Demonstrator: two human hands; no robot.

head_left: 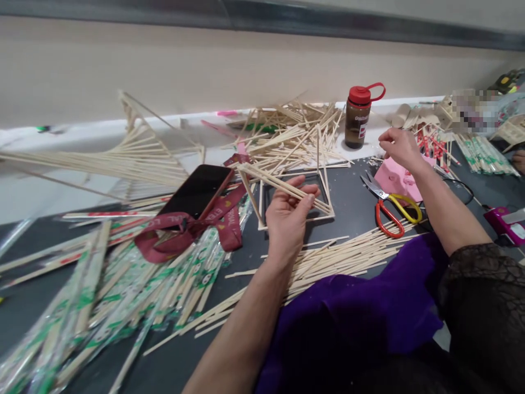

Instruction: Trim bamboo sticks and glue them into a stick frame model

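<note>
My left hand [289, 216] is closed round a few wooden sticks [273, 179], which slant up to the left above a stick frame [297, 220] on the dark table. My right hand [400, 146] is raised over a pink sheet [396, 178], its fingers bent together; whatever may be between the fingertips is too small to make out. Scissors [385, 198] with red and yellow handles lie partly open below it. Loose sticks [348, 254] are spread in front of the frame.
A red-capped bottle [356, 120] stands behind, beside a pile of sticks [287, 134]. On the left are a phone [199, 189], a maroon lanyard [164, 241], wrapped chopsticks [123, 290] and a larger stick structure [135, 158]. A purple device [506, 224] lies right.
</note>
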